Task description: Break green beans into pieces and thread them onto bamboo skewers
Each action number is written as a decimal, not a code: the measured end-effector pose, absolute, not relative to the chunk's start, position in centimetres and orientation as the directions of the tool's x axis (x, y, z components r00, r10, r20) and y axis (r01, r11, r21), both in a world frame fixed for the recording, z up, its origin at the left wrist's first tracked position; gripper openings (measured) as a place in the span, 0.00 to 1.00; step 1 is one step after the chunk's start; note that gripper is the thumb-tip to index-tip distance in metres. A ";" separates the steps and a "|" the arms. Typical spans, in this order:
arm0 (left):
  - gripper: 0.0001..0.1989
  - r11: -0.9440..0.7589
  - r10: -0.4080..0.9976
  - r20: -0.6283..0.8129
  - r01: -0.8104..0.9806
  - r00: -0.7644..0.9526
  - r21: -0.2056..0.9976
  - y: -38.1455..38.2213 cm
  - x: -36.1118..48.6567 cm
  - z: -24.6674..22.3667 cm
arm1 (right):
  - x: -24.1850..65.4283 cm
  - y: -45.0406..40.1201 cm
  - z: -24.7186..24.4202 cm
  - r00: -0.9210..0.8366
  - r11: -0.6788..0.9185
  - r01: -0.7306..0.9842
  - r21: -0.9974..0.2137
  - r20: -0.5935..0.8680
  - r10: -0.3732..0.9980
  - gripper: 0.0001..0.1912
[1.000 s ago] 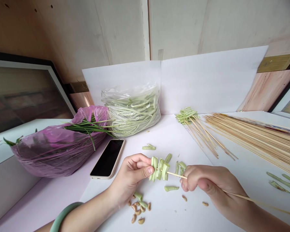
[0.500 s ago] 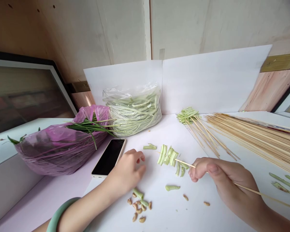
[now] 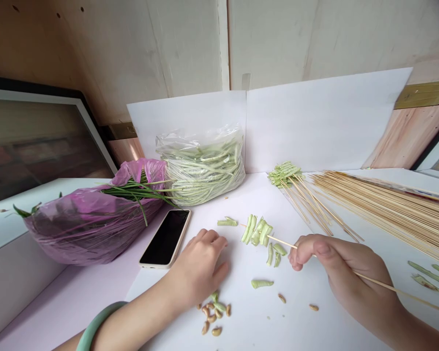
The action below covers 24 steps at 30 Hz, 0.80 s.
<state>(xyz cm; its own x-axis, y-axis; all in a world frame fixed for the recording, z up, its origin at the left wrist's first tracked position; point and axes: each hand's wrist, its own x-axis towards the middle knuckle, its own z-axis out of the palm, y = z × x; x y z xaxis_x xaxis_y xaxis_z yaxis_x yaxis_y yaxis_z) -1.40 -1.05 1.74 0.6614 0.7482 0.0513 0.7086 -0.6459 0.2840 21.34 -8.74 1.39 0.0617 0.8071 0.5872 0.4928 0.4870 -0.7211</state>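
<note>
A thin wooden skewer (image 3: 282,242) is pinched in my right hand (image 3: 346,273); its rear part runs under the palm to the lower right. Several green bean pieces (image 3: 256,230) are threaded near its far tip. My left hand (image 3: 201,265) hovers left of them, fingers curled but apart, with nothing visible in it. Below this hand lie several brown beans (image 3: 216,331) and short green pieces (image 3: 219,306). Other loose pod pieces lie around the skewer, one at the back left (image 3: 227,222) and one nearer me (image 3: 262,283).
A phone (image 3: 164,239) lies left of my left hand. Behind are a purple bag of greens (image 3: 91,224) and a clear bag of long beans (image 3: 205,170). Filled skewers (image 3: 285,174) and a pile of bare skewers (image 3: 380,209) lie at the right.
My left hand has moved slightly right, partly covering the green pieces below it. The threaded skewer has shifted a little right and away from me.
</note>
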 end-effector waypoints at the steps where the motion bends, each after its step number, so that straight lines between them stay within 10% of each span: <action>1: 0.15 -0.699 0.687 0.066 0.632 0.724 0.335 -1.2 -1.4 1.8 | 21.3 -8.8 1.4 0.077 0.478 0.501 -0.721 0.588 0.805 0.23; 7: 0.27 -0.852 0.365 0.063 0.306 0.929 0.426 -1.8 -1.5 2.3 | 21.3 -8.8 1.7 0.168 0.412 0.578 -0.705 0.597 0.785 0.25; 24: 0.30 -0.859 0.361 0.066 0.304 0.930 0.413 -1.6 -1.6 2.0 | 22.6 -7.0 1.7 0.264 0.350 0.484 -0.802 0.515 0.816 0.18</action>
